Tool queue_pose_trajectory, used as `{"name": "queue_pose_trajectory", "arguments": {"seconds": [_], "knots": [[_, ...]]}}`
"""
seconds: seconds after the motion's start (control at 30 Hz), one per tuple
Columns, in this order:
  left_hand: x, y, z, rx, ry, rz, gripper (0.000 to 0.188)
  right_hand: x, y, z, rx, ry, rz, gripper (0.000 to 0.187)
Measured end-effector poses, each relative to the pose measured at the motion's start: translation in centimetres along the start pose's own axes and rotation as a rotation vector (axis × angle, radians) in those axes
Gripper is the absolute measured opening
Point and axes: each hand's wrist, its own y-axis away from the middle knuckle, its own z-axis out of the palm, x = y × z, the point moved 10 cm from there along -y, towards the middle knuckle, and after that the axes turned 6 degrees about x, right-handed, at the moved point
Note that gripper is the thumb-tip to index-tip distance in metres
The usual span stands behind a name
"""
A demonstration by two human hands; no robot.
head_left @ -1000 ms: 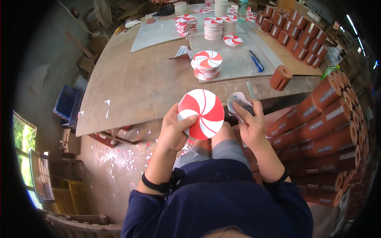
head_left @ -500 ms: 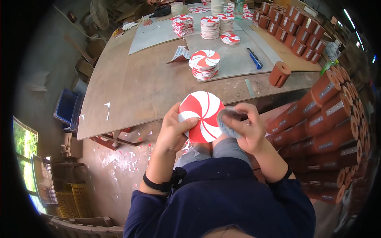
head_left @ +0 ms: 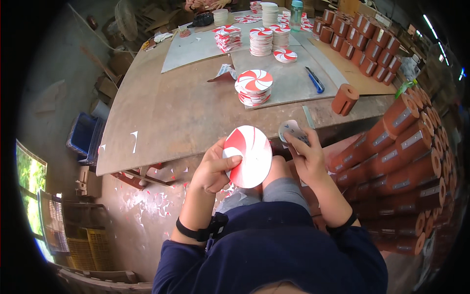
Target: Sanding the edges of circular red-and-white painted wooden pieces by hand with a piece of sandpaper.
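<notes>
Left hand (head_left: 214, 165) grips a red-and-white swirl disc (head_left: 253, 156) at its three o'clock; right hand (head_left: 309, 157) pinches a curled grey sheet (head_left: 293, 128) at its eleven. A disc stack (head_left: 253, 89) stands on the counter (head_left: 161, 108) at the held disc's twelve.

A blue box cutter (head_left: 315, 80) is laid toward the right of the table (head_left: 147, 117), a teal-capped bottle (head_left: 296, 17) is parked near its far end, a whole bunch of brown cylinders (head_left: 348, 49) are stacked on its far-right part, and some blue crate (head_left: 83, 134) is tucked off its left side.
</notes>
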Motion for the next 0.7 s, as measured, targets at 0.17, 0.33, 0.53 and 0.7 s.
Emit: {"name": "queue_pose_trajectory", "arguments": {"seconds": [0.17,0.33,0.53,0.7], "knots": [[-0.8,0.0,0.4,-0.042,0.038,-0.075,0.045,-6.1,-0.2,-0.4,0.009,-0.137,-0.326,0.044],[-1.3,-0.3,0.5,-0.050,0.114,-0.128,0.046,1.4,-0.2,0.1,0.005,0.035,0.032,0.039],[-0.8,-0.4,0.2,-0.039,0.027,-0.086,0.046,-7.1,-1.1,-0.6,-0.056,-0.172,-0.325,0.042],[1.1,0.5,-0.4,0.054,-0.126,0.016,0.045,2.1,0.6,-0.3,-0.007,0.116,0.001,0.034]]}}
